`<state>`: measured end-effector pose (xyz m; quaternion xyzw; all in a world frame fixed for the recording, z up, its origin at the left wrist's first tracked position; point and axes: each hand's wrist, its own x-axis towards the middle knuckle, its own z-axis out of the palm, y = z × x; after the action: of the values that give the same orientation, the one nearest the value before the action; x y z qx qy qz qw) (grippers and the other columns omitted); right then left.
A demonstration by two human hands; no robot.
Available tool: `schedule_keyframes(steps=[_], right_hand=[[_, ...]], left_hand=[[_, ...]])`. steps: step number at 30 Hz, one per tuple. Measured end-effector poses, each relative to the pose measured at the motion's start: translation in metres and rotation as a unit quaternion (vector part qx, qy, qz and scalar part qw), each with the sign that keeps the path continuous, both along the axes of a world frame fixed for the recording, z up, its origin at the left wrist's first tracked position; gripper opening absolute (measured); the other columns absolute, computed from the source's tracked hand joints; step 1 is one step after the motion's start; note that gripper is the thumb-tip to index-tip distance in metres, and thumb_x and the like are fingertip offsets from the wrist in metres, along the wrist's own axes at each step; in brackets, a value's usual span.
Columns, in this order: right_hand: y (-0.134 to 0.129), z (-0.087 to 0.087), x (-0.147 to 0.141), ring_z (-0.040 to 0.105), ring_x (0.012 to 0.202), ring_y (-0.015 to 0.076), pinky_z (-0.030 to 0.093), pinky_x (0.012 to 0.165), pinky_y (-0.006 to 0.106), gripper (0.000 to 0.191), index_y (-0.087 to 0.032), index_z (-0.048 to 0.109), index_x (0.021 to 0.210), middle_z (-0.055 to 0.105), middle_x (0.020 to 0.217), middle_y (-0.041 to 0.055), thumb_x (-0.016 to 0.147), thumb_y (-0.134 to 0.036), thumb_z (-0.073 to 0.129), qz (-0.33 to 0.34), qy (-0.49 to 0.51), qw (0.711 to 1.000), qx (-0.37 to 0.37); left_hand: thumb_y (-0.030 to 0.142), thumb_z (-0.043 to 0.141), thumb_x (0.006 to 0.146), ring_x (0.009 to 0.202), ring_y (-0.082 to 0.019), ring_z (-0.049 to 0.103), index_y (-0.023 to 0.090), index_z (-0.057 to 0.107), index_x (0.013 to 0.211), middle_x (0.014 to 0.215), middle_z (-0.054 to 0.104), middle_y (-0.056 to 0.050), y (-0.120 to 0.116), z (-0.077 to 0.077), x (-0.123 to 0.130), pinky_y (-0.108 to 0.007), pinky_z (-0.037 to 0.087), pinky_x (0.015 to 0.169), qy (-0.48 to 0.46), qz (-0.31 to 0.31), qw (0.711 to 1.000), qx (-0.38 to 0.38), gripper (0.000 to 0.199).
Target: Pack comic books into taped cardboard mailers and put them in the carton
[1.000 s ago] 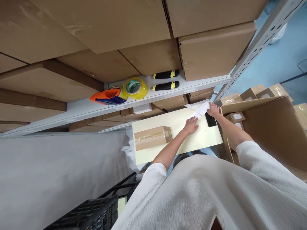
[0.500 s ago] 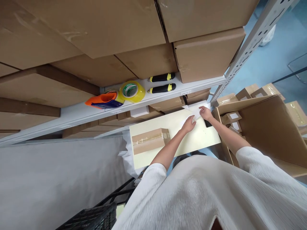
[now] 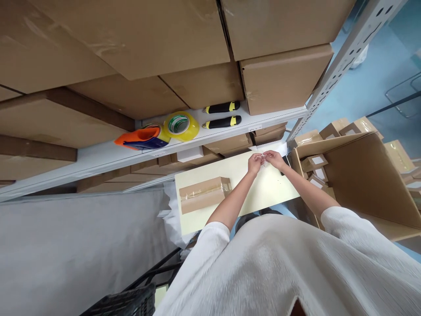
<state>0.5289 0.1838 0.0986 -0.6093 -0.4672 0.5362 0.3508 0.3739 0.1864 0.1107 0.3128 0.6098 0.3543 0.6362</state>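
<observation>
My left hand (image 3: 255,163) and my right hand (image 3: 274,159) meet above the right part of a pale yellow board (image 3: 243,169). Both have their fingers closed on a small piece of white paper (image 3: 263,157) between them. More white paper (image 3: 278,147) lies at the board's far right corner, just beyond my right hand. A taped brown carton (image 3: 201,195) rests on the left part of the board. Something black, partly hidden by my right wrist, sits at the board's right edge.
Above the board, a shelf (image 3: 126,155) holds yellow tape (image 3: 180,125), an orange and blue tape dispenser (image 3: 141,137), two black-yellow cutters (image 3: 222,122) and large cartons. An open box (image 3: 371,175) with small cartons stands right. A black crate (image 3: 131,300) is lower left.
My hands have come together and lifted slightly. My left hand, its fingers apart before, is now closed on the paper. The view has shifted a little.
</observation>
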Motion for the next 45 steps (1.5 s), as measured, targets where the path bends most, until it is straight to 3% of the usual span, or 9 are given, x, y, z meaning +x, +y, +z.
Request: schedule_keyframes(steps=[6,13,20,27,36,45], right_hand=[[0.001,0.002,0.011,0.067,0.077,0.0197,0.057,0.078,0.034,0.038,-0.022,0.073,0.103,0.072,0.083,0.0007,0.074,-0.047,0.077,-0.021,-0.055,0.998,0.018],[0.0,0.001,0.007,0.071,0.079,0.0212,0.058,0.075,0.032,0.029,-0.023,0.072,0.081,0.076,0.08,0.0028,0.077,-0.051,0.082,-0.001,-0.107,0.994,0.006],[0.001,0.004,-0.001,0.072,0.079,0.0215,0.057,0.074,0.031,0.021,-0.024,0.076,0.078,0.078,0.08,0.0027,0.081,-0.045,0.079,0.034,-0.142,0.989,0.016],[0.001,0.007,-0.005,0.072,0.079,0.0214,0.057,0.076,0.031,0.02,-0.023,0.075,0.079,0.078,0.079,0.0024,0.084,-0.042,0.077,0.042,-0.144,0.988,0.029],[0.001,0.008,-0.001,0.072,0.081,0.0224,0.057,0.079,0.033,0.017,-0.024,0.075,0.082,0.08,0.084,0.0034,0.087,-0.04,0.073,0.056,-0.156,0.985,0.043],[0.004,0.019,0.009,0.072,0.083,0.0232,0.056,0.083,0.035,0.012,-0.023,0.078,0.087,0.081,0.09,0.0052,0.09,-0.032,0.071,0.069,-0.229,0.97,0.051]], left_hand=[[0.012,0.071,0.088,0.08,-0.016,0.072,0.019,0.073,0.103,0.081,0.074,0.0,0.005,0.002,0.006,-0.036,0.066,0.088,-0.007,-0.014,1.0,0.026,0.017],[0.012,0.083,0.076,0.089,-0.019,0.076,0.019,0.074,0.104,0.091,0.077,-0.003,0.001,-0.004,-0.005,-0.039,0.065,0.091,0.008,-0.029,0.999,0.033,0.03],[0.006,0.084,0.068,0.088,-0.02,0.078,0.019,0.074,0.101,0.089,0.079,-0.004,-0.001,-0.008,-0.018,-0.04,0.064,0.093,0.031,-0.007,0.999,0.034,0.037],[0.02,0.091,0.07,0.083,-0.02,0.075,0.019,0.074,0.1,0.087,0.076,-0.003,-0.002,-0.011,-0.022,-0.039,0.063,0.087,0.033,-0.013,0.999,0.039,0.033],[0.024,0.093,0.072,0.075,-0.015,0.071,0.019,0.075,0.095,0.086,0.076,-0.004,-0.004,-0.008,-0.03,-0.034,0.062,0.081,0.024,-0.003,0.999,0.047,0.03],[0.022,0.086,0.076,0.075,-0.014,0.068,0.019,0.075,0.093,0.089,0.075,-0.004,-0.004,-0.011,-0.032,-0.03,0.061,0.077,0.04,0.007,0.997,0.059,0.021]])
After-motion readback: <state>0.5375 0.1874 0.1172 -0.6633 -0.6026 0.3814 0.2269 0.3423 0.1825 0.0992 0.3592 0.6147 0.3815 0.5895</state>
